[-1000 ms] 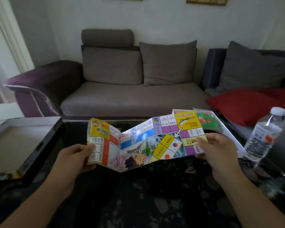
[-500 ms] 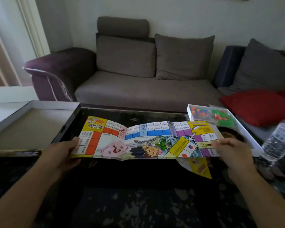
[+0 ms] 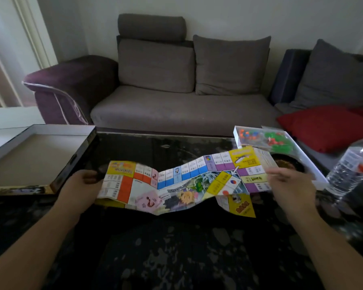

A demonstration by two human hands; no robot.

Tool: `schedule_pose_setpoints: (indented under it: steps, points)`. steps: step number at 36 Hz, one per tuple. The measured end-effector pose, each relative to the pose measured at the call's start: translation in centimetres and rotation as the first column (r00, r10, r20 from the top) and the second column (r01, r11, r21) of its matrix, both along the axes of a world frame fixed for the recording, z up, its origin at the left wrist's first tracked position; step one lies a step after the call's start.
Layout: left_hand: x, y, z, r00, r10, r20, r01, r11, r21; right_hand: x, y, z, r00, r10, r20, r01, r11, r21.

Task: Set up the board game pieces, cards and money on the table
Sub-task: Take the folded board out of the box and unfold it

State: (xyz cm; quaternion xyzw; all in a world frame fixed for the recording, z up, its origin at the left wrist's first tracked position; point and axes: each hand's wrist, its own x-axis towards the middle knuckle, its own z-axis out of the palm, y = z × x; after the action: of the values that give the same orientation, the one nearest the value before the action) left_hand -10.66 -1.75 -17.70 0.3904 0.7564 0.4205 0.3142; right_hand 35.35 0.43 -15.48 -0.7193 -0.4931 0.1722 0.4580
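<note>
A colourful paper game board, creased and wavy, hangs partly unfolded over the dark table. My left hand grips its left edge and my right hand pinches its right edge. A yellow corner flap droops below the board near the right. Behind my right hand stands the white game box with small orange, blue, green and red pieces in clear trays.
The empty box lid lies upside down at the table's left. A clear water bottle stands at the right edge. A grey sofa with cushions and a red cushion lies beyond the table.
The board has been pulled wider open and now sags in waves, its right side raised. A folded yellow flap has dropped below it. My view has shifted left.
</note>
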Motion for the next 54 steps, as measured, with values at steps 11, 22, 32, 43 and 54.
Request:
schedule_pose_setpoints:
  steps: [11, 22, 32, 43, 54]
  points:
    - [0.0, -0.6, 2.0, 0.803, -0.373, -0.465, 0.414, 0.910, -0.014, -0.3, 0.7, -0.7, 0.932, 0.084, -0.354, -0.116, 0.991, -0.072]
    - [0.6, -0.3, 2.5, 0.831, -0.334, -0.445, 0.376, 0.927, 0.008, -1.3, 0.2, 0.6, 0.948, 0.102, -0.300, -0.097, 0.995, 0.030]
    - [1.3, -1.1, 3.3, 0.714, -0.456, -0.532, 0.531, 0.847, -0.014, -1.7, 0.0, 0.6, 0.950, 0.117, -0.289, -0.101, 0.992, 0.070]
    - [1.8, -1.8, 5.3, 0.724, -0.660, -0.202, 0.663, 0.746, -0.062, -2.3, 0.4, 0.9, 0.884, 0.133, -0.448, -0.089, 0.989, 0.117]
    - [2.7, -2.5, 6.5, 0.893, -0.449, 0.024, 0.431, 0.870, 0.239, -2.3, -0.4, 2.6, 0.624, 0.547, -0.558, -0.445, 0.836, 0.322]
